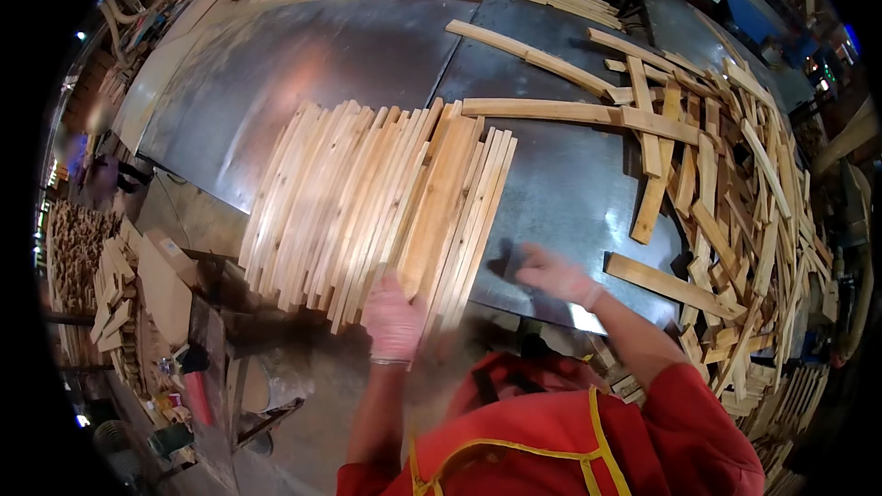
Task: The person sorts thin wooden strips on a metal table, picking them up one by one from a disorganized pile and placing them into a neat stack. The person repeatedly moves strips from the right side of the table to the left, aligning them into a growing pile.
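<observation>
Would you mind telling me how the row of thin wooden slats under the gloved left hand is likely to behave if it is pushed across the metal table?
The wooden slats look thin and light, so they probably slide easily on the smooth metal table. Lying loose and fanned, they would likely splay rather than move together under the left hand.

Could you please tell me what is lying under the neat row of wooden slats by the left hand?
The row of wooden slats rests on a grey metal table, bare around it. The left hand touches their near ends; the right hand is on the table. The surface directly beneath the slats is covered.
</observation>
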`<state>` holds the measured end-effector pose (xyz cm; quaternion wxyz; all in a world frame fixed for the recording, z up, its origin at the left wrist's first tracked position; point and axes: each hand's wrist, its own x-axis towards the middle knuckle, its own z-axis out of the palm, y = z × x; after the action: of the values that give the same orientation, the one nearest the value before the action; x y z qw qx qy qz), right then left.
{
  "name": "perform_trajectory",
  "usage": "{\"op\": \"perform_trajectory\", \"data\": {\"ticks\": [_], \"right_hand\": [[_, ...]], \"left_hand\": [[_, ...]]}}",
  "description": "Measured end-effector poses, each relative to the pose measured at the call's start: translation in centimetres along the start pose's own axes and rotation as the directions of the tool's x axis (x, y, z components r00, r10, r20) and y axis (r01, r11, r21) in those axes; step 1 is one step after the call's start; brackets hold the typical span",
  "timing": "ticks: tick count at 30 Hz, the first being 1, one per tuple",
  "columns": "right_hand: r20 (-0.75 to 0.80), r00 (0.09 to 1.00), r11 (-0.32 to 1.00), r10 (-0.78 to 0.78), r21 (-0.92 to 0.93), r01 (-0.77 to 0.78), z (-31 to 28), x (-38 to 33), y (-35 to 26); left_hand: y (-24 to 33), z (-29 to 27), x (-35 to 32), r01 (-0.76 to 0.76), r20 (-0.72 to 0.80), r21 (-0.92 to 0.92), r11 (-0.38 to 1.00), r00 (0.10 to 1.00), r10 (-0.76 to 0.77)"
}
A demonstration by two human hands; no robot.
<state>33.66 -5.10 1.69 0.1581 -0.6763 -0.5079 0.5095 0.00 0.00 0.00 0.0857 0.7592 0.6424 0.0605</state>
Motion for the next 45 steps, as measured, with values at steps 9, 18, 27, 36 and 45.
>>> {"op": "perform_trajectory", "data": {"ticks": [9, 18, 27, 36, 45], "right_hand": [[-0.51, 0.847, 0.492, 0.152, -0.704, -0.512, -13.2, -14.7, 19.0], [-0.291, 0.955, 0.89, 0.052, -0.42, -0.176, -12.9, -7.1, 10.2], [-0.205, 0.967, 0.989, -0.15, -0.05, 0.143, 2.8, 14.2, 3.6], [-0.092, 0.996, 0.804, 0.004, 0.592, 0.051, 1.1, -0.1, -1.6], [0.088, 0.992, 0.996, -0.087, -0.018, 0.089, 0.4, 5.2, -1.8]], "left_hand": [[-8.6, -2.1, 2.1, 0.172, -0.16, 0.042, 0.984, 0.974, -0.163], [-2.5, -1.7, -0.3, -0.013, -0.139, 0.216, 0.976, 0.989, 0.044], [-1.2, 0.5, -0.6, -0.081, 0.136, -0.166, 0.983, 0.985, 0.104], [6.3, 1.3, -7.2, -0.124, 0.15, -0.486, 0.865, 0.963, 0.222], [14.4, 2.8, -4.8, -0.318, -0.032, -0.03, 0.948, 0.948, 0.317]]}}
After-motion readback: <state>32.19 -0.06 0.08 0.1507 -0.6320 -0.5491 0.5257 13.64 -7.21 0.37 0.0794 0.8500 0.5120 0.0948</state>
